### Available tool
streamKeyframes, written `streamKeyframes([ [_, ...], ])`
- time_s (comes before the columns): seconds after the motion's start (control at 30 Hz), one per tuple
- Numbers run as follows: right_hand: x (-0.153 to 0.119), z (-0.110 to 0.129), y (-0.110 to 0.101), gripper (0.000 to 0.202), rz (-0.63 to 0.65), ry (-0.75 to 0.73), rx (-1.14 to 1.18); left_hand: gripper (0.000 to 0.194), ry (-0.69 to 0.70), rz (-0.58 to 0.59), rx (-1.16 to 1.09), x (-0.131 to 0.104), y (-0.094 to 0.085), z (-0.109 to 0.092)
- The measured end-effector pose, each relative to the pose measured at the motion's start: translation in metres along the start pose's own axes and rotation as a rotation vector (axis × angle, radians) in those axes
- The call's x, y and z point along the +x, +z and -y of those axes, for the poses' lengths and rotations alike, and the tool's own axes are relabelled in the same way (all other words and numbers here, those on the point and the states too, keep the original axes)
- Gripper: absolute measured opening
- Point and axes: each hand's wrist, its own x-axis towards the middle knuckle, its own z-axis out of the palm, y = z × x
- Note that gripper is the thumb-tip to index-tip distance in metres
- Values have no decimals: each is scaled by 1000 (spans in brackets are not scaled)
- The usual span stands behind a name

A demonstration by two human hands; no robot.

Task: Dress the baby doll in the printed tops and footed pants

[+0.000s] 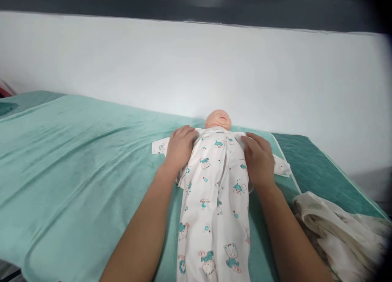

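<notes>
- At the far left, well apart from the left grip, a red item is cut off by the frame edge; I cannot tell what it is.
- The light green sheet spreads in loose creases left of the left grip and runs on beneath both forearms.
- Just left of the left grip, the printed sleeve sticks out flat; its upper part is hidden behind the hand.
- The left grip, back of the hand upward, rests at the garment's near-shoulder edge, fingers together; the thumb is hidden, so I cannot tell whether cloth is pinched.
- Between the two grips lies the baby doll, head beyond them, body covered by the white animal-print sleepsuit. A slit runs down its front, and its lower end is cut off below. The doll's limbs are hidden.
- The right grip touches the suit's opposite edge with bent fingers; whether it is closed on fabric I cannot tell.
- Just right of the right grip, the other sleeve emerges, partly covered by the hand.
- Farther right, beyond the right grip, is a darker green cover.
- Nearer the wearer, right of the right forearm, a crumpled patterned cloth fades into dark blur at the edge.
</notes>
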Motion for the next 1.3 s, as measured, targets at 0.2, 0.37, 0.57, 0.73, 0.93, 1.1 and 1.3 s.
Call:
streamKeyframes([
  [0.2, 11, -17, 13, 44, 208, -2, 21, 46, -21, 150, 12, 0, 10, 9],
  [0.37, 23, -36, 9, 43, 338, 218, -93, 58, -93, 146, 66, 0, 8, 22],
  [0.57, 18, -40, 7, 39, 216, 251, 53, 50, -205, 130, 99, 0, 4, 21],
  [0.73, 38, 4, -7, 34, 48, 177, 164, 42, -225, 98, 62, 2, 4, 14],
  [0.93, 90, 92, 17, 35, 592, -197, 85, 40, -255, 103, 70, 3, 6, 17],
  [1.1, 111, 137, 61, 33, 1002, -335, -257, 37, -327, 102, 129, 2, 8, 22],
  [1.3, 115, 129, 65, 56, 1063, -292, -268, 31, -447, 38, 157, 0, 10, 29],
])
